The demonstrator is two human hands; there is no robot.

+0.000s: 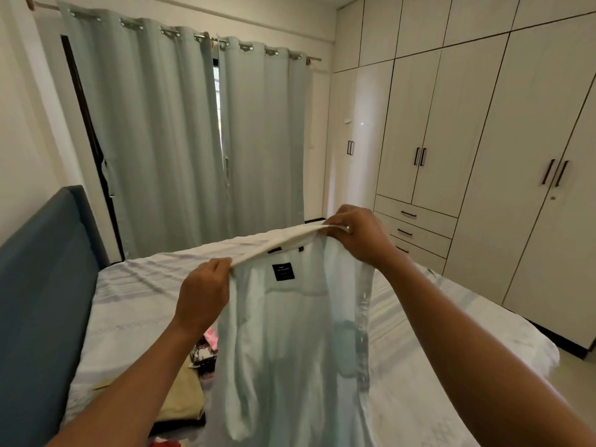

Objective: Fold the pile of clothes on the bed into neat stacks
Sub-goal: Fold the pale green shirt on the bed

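The left hand [204, 295] has its fingers curled and pinches one end of the collar [280, 241] of a pale shirt [290, 333]. The right hand [358, 235], higher and farther out, pinches the other end the same way, thumb and fingers closed on the cloth. The collar is stretched taut between the two hands and slopes up toward the right one. The shirt hangs down from it in the air, its inside facing the person, with a dark label [283, 271] just below the collar, between the hands. A button strip runs down the edge under the right hand.

Under the left forearm lies the pile [193, 375]: a khaki piece, a dark patterned piece and a bit of pink, part hidden by the shirt. All this is above the bed [129, 301], whose pale cover spreads beneath and beyond both hands. Left of the left hand stands a blue headboard [42, 285]. Beyond the hands hang grey-green curtains [161, 140]. Right of the right hand is a pale wardrobe [483, 140] with drawers [416, 233].
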